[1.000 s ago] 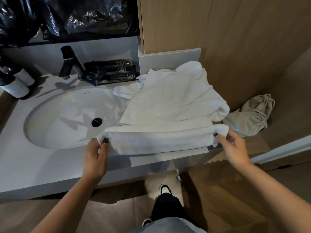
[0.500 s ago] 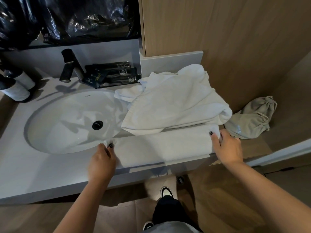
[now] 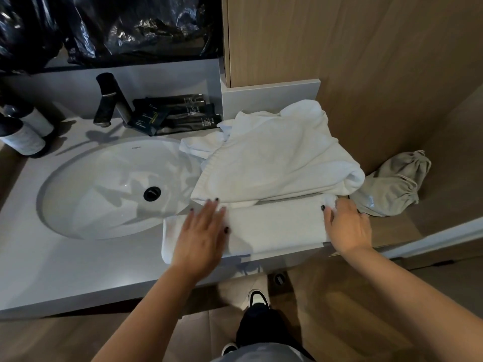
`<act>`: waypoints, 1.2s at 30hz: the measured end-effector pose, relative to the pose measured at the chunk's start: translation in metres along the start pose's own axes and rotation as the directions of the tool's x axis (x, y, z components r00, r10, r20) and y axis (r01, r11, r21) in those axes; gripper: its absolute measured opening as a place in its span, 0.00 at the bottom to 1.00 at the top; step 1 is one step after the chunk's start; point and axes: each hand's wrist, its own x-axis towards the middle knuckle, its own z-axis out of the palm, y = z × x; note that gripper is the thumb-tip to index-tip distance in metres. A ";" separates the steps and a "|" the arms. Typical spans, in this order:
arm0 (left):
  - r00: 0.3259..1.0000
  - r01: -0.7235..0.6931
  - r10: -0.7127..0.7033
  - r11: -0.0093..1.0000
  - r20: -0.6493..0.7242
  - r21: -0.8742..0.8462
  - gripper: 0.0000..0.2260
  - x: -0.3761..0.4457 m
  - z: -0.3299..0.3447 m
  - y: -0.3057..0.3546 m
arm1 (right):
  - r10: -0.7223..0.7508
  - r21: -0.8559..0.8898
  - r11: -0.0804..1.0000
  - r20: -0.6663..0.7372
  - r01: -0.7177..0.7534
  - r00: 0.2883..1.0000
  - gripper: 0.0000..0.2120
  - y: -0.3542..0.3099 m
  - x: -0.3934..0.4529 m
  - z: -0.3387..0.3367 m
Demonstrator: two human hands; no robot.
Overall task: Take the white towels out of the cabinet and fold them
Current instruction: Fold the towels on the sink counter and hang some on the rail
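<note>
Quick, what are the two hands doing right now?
Left hand: open, fingers straight, pressing flat on the folded towel.
Right hand: rests on the towel's right end; whether it grips it cannot be told.

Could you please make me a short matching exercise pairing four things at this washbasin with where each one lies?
1 folded towel
2 loose towel
3 beige bag
4 black packets

a right of the faucet, by the back wall
b under both hands, at the counter's front edge
c heaped behind the folded one
d on the wooden ledge, far right

Pairs: 1-b, 2-c, 3-d, 4-a
</note>
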 end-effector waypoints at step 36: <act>0.980 -0.133 0.128 0.991 0.150 0.023 0.32 -0.012 0.006 -0.065 | -0.276 -0.214 0.925 0.186 0.313 0.943 0.39 -0.001 -0.006 0.020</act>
